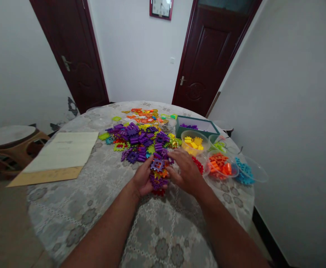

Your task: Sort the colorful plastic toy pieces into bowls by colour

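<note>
Purple block stack [157, 174] sits on the worktop [163, 230], between both hands. Left hand [141, 181] is cupped round the stack, holding it. Right hand [187, 172] lies against its right side, maybe gripping, can't tell. Just behind the stack: loose block pile [140, 141]. Right of it: orange bowl [221, 165], yellow bowl [195, 143]. Far left: paper [65, 150].

Soft, even daylight fills the room, with no harsh glare. Faint shadows lie under the hands on the round table with a grey floral cloth [101, 208]. Wide-angle distortion bends the dark red wooden doors [76, 52] near the edges, and fine detail looks slightly soft.
</note>
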Demonstrator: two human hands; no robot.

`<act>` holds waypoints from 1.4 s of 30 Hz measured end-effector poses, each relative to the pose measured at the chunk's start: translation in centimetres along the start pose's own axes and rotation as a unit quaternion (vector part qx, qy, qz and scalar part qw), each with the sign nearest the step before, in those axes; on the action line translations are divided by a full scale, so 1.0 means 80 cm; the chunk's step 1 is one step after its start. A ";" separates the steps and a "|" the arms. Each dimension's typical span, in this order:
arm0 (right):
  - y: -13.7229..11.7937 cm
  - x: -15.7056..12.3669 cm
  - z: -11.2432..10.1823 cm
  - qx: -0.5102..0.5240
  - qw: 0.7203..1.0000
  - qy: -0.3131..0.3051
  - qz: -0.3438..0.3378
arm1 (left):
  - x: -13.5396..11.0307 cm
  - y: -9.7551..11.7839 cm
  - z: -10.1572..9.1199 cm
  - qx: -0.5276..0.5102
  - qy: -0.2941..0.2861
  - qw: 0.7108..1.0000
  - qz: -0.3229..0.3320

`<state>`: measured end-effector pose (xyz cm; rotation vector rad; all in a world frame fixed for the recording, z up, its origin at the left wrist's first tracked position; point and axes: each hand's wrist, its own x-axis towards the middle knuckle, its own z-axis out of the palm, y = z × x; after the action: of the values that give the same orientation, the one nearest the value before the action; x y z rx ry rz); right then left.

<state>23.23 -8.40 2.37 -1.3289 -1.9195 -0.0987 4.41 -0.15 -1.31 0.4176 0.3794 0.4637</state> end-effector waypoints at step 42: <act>0.016 0.050 -0.033 -0.028 0.998 -0.035 0.035 | 0.003 0.014 0.004 -0.057 0.094 0.978 0.179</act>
<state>25.17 -6.05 6.29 -1.4534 -1.9395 -0.0727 4.37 0.76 -0.60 0.3318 0.4591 0.8771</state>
